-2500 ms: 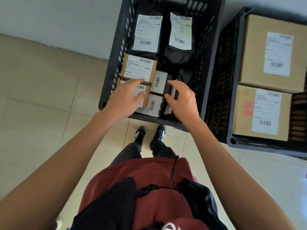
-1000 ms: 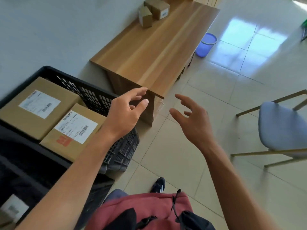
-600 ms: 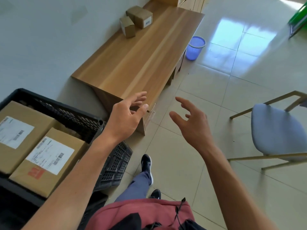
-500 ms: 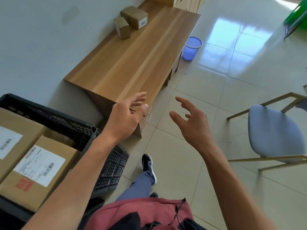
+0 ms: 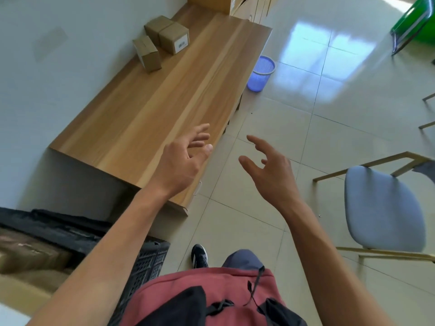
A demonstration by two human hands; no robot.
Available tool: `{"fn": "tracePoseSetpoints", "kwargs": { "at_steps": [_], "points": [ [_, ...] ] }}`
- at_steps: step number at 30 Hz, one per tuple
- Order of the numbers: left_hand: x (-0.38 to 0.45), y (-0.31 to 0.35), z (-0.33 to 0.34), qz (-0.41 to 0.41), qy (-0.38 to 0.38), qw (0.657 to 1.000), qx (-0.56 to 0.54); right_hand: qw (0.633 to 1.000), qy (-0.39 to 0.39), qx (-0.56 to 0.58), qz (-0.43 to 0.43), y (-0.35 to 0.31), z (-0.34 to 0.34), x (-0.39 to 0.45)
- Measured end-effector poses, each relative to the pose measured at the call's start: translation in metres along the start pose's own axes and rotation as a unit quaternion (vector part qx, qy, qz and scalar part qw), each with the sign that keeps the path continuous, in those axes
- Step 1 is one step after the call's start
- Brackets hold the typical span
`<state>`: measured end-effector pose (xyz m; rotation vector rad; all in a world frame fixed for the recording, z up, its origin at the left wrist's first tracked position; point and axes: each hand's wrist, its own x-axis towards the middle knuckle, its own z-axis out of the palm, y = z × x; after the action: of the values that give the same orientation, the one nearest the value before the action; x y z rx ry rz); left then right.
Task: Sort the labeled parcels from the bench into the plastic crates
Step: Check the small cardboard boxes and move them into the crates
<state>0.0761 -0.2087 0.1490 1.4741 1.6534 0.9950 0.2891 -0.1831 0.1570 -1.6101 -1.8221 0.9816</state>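
Observation:
A long wooden bench (image 5: 150, 114) runs along the wall. At its far end stand three small cardboard parcels: one on its side (image 5: 147, 54), one with a white label (image 5: 174, 41), and one behind them (image 5: 156, 25). My left hand (image 5: 181, 161) hovers open over the bench's near end. Over the floor to its right, my right hand (image 5: 270, 170) is open too. Both hold nothing. A black plastic crate (image 5: 70, 231) with blurred cardboard boxes (image 5: 28, 255) sits at the lower left.
A blue mesh waste basket (image 5: 261, 74) stands on the tiled floor beside the bench. A grey-seated chair (image 5: 383, 208) with a metal frame is at the right. A green object (image 5: 414, 22) lies at the top right. My shoe (image 5: 199, 255) is below.
The view has swung from the crates to the bench. The crates have slid out to the lower left, and the bench parcels are nearer. Both hands stay open and empty.

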Motion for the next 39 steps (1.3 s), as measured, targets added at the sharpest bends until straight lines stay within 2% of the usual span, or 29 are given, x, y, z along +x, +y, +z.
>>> {"fn": "tracePoseSetpoints", "kwargs": {
  "at_steps": [12, 22, 28, 39],
  "points": [
    [0.176, 0.032, 0.064, -0.012, -0.025, 0.999, 0.035, 1.000, -0.013, 0.010, -0.017, 0.054, -0.068, 0.178],
    [0.306, 0.052, 0.100, -0.025, 0.040, 0.998, 0.043, 0.998, -0.052, -0.005, -0.041, 0.079, -0.123, 0.331],
    [0.368, 0.030, 0.083, -0.064, 0.084, 0.994, 0.038, 0.993, -0.100, -0.019, -0.056, 0.058, -0.104, 0.422],
    [0.479, -0.031, 0.009, -0.136, 0.164, 0.977, 0.002, 0.976, -0.186, -0.045, -0.100, -0.003, -0.023, 0.588]
  ]
}}
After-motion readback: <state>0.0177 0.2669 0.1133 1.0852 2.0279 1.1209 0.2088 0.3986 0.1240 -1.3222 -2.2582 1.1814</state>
